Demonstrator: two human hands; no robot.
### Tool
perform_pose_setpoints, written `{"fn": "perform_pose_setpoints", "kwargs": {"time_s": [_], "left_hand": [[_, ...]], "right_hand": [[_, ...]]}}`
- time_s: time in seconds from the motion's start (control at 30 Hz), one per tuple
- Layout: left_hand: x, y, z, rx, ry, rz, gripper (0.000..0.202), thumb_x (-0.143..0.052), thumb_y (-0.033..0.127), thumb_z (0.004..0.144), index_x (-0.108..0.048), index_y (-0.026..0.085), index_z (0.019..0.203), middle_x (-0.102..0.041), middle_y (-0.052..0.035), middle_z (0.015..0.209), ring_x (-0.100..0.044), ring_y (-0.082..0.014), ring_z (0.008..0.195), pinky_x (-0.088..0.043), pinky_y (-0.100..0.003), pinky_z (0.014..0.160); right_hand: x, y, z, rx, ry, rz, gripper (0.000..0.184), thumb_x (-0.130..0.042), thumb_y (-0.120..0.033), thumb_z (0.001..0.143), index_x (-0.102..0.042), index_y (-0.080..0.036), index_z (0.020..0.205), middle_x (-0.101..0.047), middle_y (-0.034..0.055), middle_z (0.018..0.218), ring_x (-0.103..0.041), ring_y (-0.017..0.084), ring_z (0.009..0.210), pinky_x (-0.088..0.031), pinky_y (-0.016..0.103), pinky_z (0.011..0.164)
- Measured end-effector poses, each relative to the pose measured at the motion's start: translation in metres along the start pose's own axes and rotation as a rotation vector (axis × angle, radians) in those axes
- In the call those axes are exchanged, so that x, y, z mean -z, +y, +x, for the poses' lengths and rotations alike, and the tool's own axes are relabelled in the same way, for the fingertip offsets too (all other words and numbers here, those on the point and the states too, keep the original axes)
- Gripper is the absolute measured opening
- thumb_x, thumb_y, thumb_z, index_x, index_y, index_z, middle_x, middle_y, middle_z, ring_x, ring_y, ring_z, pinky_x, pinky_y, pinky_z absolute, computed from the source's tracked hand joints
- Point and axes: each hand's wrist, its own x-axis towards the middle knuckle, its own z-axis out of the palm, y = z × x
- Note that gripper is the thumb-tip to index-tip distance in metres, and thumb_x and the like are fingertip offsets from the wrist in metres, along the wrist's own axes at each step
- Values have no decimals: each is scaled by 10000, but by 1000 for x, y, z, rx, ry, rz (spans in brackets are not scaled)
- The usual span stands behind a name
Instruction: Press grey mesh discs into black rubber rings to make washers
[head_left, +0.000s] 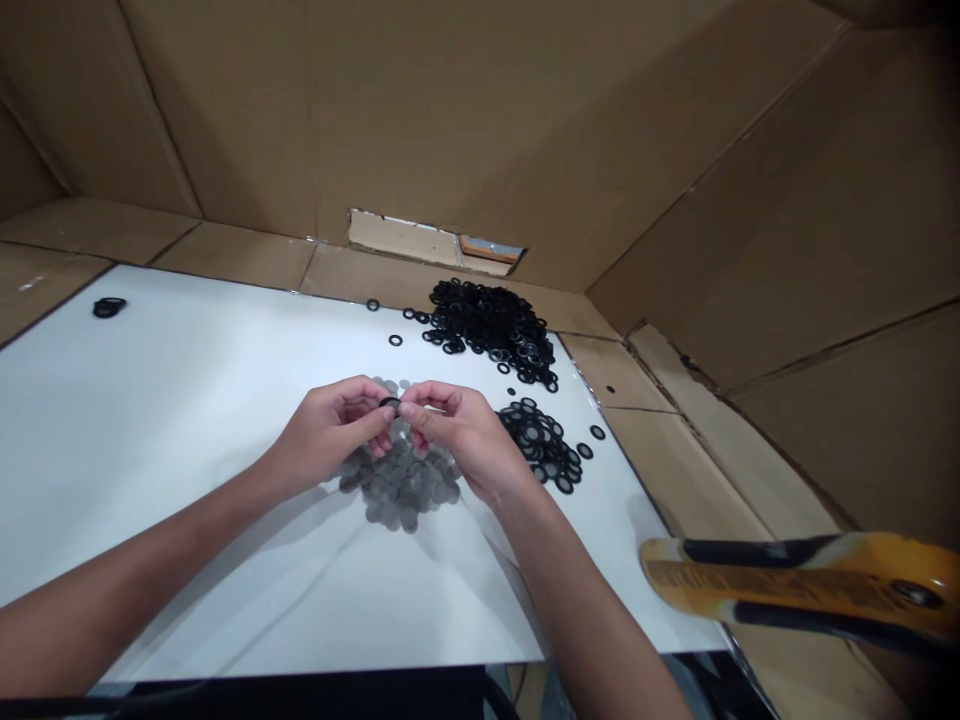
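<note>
My left hand [330, 430] and right hand [463, 434] are both curled nearly closed, fingertips meeting over the board, and each pinches a black ring [389, 403] between thumb and fingers. The ring sits at the meeting point, mostly hidden by the fingers, so I can't tell whether anything else is held with it.

Right below the hands lies a spread of grey mesh discs [401, 485], partly covered by my palms and fingers. Just beside my right hand is a cluster of black rings with grey centres [536, 438]. Beyond it is a dense heap of plain black rings [487, 325], with a few strays around it and a small stack [109, 307] far off to the left. All of this lies on a white board [157, 420], inside cardboard walls [450, 120].

The ring is small and my grip is only at the fingertips, so a slip could drop it among the discs. Low fingers or a wrist could also drag the loose discs, or knock the cluster into the heap. A yellow-and-black handle [795, 590] intrudes at the right, blurred and close to the camera, and could hide that corner of the board.
</note>
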Motion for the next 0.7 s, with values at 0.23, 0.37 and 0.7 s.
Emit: {"fn": "perform_pose_setpoints", "kwargs": {"time_s": [0.23, 0.37, 0.7], "left_hand": [[4, -3, 4, 82, -3, -140, 239, -745, 389, 831, -670, 169, 891, -654, 18, 701, -595, -106, 576, -501, -222, 576], [5, 1, 3, 50, -13, -63, 230, -701, 404, 865, -680, 175, 872, -663, 8, 714, -624, -123, 625, -515, -236, 634], [3, 4, 2, 57, -16, -33, 187, -689, 369, 870, -673, 183, 856, -662, 20, 681, -647, -130, 622, -525, -243, 653]], "right_hand": [[-10, 4, -1, 26, 1, -54, 317, -776, -443, 739, -628, -172, 813, -617, -22, 649, -515, 98, 539, -425, 236, 542], [-9, 3, -2, 60, 31, -68, 317, -767, -454, 746, -632, -181, 833, -612, -23, 648, -538, 108, 546, -446, 239, 541], [-11, 9, -5, 382, 130, -459, 155, -545, -338, 947, -559, -208, 865, -579, 3, 796, -559, 128, 646, -441, 261, 614]]}}
